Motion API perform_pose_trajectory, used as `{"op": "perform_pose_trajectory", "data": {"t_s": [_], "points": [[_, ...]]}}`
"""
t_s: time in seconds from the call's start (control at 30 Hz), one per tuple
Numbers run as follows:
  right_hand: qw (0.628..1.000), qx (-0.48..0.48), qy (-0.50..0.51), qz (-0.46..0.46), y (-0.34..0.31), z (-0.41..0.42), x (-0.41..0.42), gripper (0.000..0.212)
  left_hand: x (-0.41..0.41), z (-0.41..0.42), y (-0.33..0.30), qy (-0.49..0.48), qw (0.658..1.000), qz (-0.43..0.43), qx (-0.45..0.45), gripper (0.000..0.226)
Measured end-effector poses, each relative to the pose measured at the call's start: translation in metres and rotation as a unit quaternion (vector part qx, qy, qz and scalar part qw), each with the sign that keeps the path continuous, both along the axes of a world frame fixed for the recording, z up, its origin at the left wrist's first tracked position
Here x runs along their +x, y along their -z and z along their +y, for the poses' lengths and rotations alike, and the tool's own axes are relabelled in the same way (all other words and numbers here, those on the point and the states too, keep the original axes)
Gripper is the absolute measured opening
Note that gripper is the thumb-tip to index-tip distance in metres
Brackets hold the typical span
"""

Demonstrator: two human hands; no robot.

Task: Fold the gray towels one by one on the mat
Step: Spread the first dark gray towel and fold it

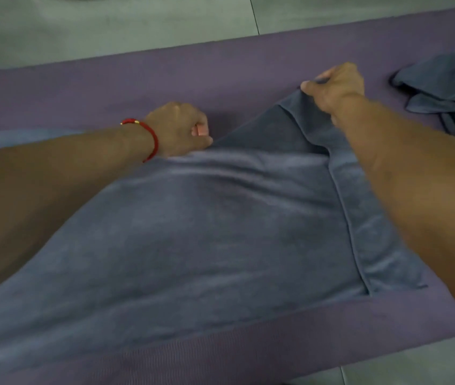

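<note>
A large gray towel (193, 232) lies spread over the purple mat (165, 79), filling the middle of the view. My left hand (182, 129), with a red cord on the wrist, pinches the towel's far edge near the middle. My right hand (334, 84) grips the far right corner and holds it lifted off the mat, so the fabric drapes down under my forearm. The towel's right side lies doubled, with a seam running toward the near right corner. My arms hide parts of both sides of the towel.
A crumpled pile of more gray towels (448, 90), one with white lettering, sits on the mat at the right edge. Gray floor tiles (109, 23) lie beyond the mat and at the near right corner.
</note>
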State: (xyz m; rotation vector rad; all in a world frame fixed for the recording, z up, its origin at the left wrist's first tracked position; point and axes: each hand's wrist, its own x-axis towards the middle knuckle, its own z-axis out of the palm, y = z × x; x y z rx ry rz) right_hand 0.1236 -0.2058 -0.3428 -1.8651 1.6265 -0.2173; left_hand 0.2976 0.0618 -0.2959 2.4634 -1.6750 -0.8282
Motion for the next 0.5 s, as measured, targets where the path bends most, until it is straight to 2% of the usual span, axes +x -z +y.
{"op": "perform_pose_trajectory", "data": {"t_s": [0.07, 0.13, 0.23, 0.3, 0.37, 0.43, 0.5], "points": [[1.0, -0.016, 0.001, 0.002, -0.008, -0.005, -0.01, 0.062, 0.003, -0.01, -0.003, 0.008, 0.999, -0.017, 0.03, 0.018], [0.999, -0.044, -0.017, 0.02, -0.023, -0.007, -0.019, 0.056, 0.012, -0.021, -0.006, -0.021, 0.999, -0.04, -0.01, 0.016], [1.0, -0.013, -0.006, -0.007, -0.036, -0.023, -0.03, 0.034, 0.024, -0.043, -0.011, -0.061, 0.98, -0.168, -0.089, 0.021], [0.999, -0.007, 0.028, -0.029, -0.041, -0.028, -0.03, 0.043, 0.021, -0.056, -0.01, -0.052, 0.971, -0.209, -0.103, 0.022], [0.997, -0.003, 0.056, -0.055, -0.035, -0.036, -0.033, 0.065, 0.012, -0.065, -0.001, -0.044, 0.976, -0.197, -0.086, 0.024], [0.994, 0.012, 0.068, -0.084, -0.024, -0.035, -0.038, 0.051, -0.005, -0.062, 0.011, -0.075, 0.981, -0.166, -0.067, 0.029], [0.996, -0.019, 0.042, -0.075, -0.028, -0.01, -0.043, 0.041, -0.032, -0.047, 0.022, -0.111, 0.976, -0.169, -0.079, 0.036]]}}
